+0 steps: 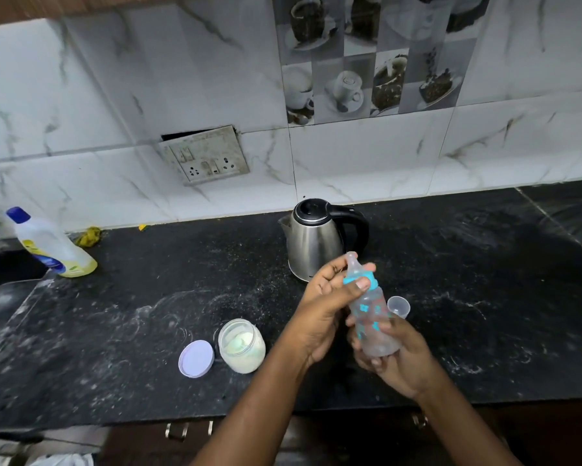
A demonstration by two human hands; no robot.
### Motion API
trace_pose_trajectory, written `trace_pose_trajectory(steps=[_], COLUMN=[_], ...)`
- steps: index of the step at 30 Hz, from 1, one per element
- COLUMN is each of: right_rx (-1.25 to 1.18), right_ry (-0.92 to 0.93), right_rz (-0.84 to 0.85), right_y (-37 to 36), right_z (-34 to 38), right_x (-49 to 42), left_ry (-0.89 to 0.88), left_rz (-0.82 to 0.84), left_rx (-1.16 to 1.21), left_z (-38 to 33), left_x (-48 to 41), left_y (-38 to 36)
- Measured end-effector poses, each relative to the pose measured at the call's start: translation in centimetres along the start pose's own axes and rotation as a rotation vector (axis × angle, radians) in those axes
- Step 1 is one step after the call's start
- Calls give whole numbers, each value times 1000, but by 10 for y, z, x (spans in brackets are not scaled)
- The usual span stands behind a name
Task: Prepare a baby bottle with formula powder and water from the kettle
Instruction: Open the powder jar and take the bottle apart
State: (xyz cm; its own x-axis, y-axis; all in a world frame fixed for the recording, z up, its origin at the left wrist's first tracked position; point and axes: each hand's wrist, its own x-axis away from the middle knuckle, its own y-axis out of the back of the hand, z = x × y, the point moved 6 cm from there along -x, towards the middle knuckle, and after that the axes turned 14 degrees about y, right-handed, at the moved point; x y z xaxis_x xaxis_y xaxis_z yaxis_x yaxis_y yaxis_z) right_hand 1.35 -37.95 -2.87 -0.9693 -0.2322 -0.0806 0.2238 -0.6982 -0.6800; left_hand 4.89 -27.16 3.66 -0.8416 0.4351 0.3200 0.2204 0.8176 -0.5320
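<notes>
Gripping clear plastic baby bottle base: right hand | left hand pinches teal collar | brushed-steel kettle behind | open powder jar, round lilac lid beside

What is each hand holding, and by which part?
Both hold the baby bottle: the right hand grips its clear body near the base, the left hand grips its blue collar.
</notes>
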Motion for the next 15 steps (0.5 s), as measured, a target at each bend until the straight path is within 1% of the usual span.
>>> trace_pose_trajectory(steps=[2, 3, 4, 5, 6, 8, 9, 10, 11, 13, 15], right_rx=[-149, -156, -91, 76, 340, 956, 1140, 1194, 1164, 1018, 906], right_ry=[-170, -205, -190, -118, -13, 181, 247, 285, 299, 307, 320], right_rz=[122, 143, 134, 101, 48, -101, -155, -179, -187, -210, -197], right_y=[-9, -13, -16, -17, -15, -12, -12, -14, -15, -11, -10], right_z=[-1, 0, 1, 4, 9, 21, 25, 26, 25, 22, 23], right_x=[7, 8, 6, 2, -1, -2, 0, 3, 6, 7, 4], left_ry=[7, 5, 4, -9, -36, -62, -52, -40, -33, -19, -4], left_rz=[68, 72, 45, -7, -86, -237, -270, -269, -233, -135, -63], left_rx=[-34, -63, -66, -59, -63, -104, -109, -94, -60, 13, -25], left_z=[-1, 1, 3, 3, 3, 4, 5, 8, 11, 20, 30], left_x=[2, 0, -1, -2, -4, -7, -6, -4, -3, 3, 9], left_y=[-6, -9, -11, -10, -6, 5, 8, 10, 10, 12, 13])
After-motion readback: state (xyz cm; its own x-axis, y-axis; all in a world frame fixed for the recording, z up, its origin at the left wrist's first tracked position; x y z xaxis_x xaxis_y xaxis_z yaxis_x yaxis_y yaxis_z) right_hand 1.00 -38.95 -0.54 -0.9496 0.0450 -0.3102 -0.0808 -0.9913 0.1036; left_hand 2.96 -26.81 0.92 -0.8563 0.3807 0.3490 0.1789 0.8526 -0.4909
